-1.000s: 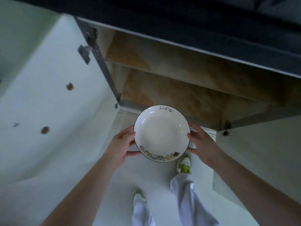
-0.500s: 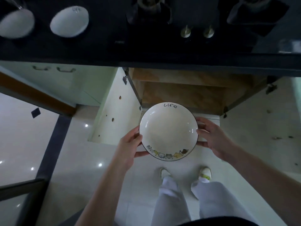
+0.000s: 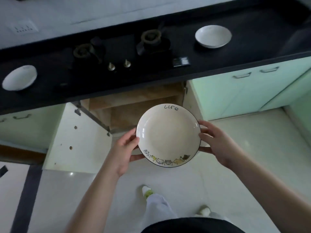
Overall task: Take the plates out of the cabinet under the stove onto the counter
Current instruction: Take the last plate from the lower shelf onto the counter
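Note:
I hold a white plate (image 3: 168,133) with a dark rim, the word "Life" and small cartoon animals, level in front of me above the floor. My left hand (image 3: 123,148) grips its left edge, thumb on the rim and fingers under it. My right hand (image 3: 217,145) grips the right edge the same way. Behind the plate the cabinet under the stove (image 3: 134,105) stands open, its wooden inside showing no plates. Two white plates lie on the black counter (image 3: 252,47): one at the left (image 3: 19,77), one at the right (image 3: 213,36).
A two-burner gas stove (image 3: 121,47) with two knobs sits in the counter's middle. The open cabinet door (image 3: 75,140) juts out at the left. Pale green cabinets (image 3: 235,91) flank the opening. My legs and shoes (image 3: 148,192) stand on a glossy tiled floor.
I have risen from crouching at the cabinet, carrying the plate up with both hands. The counter, stove and both plates on it have come into view.

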`<state>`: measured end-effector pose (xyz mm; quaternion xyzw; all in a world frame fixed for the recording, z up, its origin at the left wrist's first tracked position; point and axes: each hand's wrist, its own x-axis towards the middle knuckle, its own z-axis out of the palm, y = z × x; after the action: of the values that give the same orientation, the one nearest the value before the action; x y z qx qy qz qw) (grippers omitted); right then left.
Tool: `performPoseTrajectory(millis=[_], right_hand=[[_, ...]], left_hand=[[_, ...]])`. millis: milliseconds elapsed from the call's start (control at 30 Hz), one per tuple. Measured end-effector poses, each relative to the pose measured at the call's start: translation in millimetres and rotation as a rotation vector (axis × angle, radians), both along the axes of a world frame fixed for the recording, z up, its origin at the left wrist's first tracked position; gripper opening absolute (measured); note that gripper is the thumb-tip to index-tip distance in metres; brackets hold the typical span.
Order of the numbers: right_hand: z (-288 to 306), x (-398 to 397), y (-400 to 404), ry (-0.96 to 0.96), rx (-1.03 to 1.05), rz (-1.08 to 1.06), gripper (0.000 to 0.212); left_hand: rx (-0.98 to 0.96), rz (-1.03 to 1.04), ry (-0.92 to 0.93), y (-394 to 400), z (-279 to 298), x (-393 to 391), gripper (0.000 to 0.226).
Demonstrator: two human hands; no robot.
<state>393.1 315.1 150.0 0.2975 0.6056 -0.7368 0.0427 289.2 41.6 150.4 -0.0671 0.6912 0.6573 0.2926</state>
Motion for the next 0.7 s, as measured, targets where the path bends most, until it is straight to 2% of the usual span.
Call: performPoseTrajectory(millis=[333, 467, 700], right_hand=[[66.0, 151.8, 157.2, 0.092, 0.066, -0.294, 0.034], [72.5, 165.9, 186.3, 0.129, 0.035, -0.421, 0.026], [81.6, 138.6, 224.8, 0.132, 0.063, -0.548, 0.022]], left_hand=[[0.119, -0.222, -0.016, 199.7, 54.6, 78.5, 0.033], [0.152, -0.263, -0.027, 241.2, 69.6, 77.1, 0.033], [0.164, -0.327, -0.032, 295.3, 73.5, 34.3, 0.032]])
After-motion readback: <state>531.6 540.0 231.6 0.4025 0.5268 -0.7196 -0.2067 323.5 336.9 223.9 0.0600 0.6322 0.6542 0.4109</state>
